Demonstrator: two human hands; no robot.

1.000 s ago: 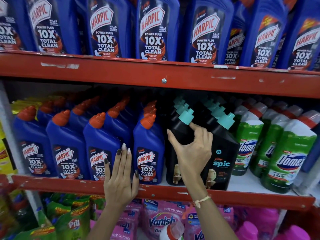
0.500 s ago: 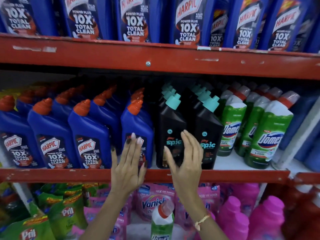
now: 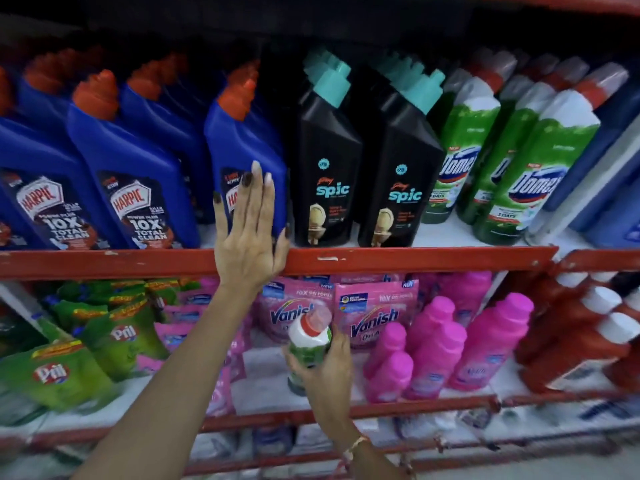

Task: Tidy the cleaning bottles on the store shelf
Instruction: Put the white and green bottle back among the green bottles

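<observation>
On the middle shelf stand blue Harpic bottles (image 3: pixel 135 174) with orange caps, two rows of black Spic bottles (image 3: pixel 327 161) with teal caps, and green Domex bottles (image 3: pixel 540 174) at the right. My left hand (image 3: pixel 251 233) lies flat, fingers together, against the front of the rightmost blue Harpic bottle (image 3: pixel 242 143). On the shelf below, a lone green Domex bottle (image 3: pixel 310 341) with a red cap stands among pink Vanish packs. My right hand (image 3: pixel 325 365) is wrapped around its upper body.
The red shelf rail (image 3: pixel 415 259) runs across the middle. Below it are green Pril pouches (image 3: pixel 121 334) at left, pink Vanish pouches (image 3: pixel 377 313) and pink bottles (image 3: pixel 436 348) in the centre, and red bottles (image 3: pixel 581 341) with white caps at right.
My right hand left the black Spic bottles and dropped to the lower shelf, where it took hold of the green Domex bottle. My left hand stayed on the Harpic bottle. The view tilted downward.
</observation>
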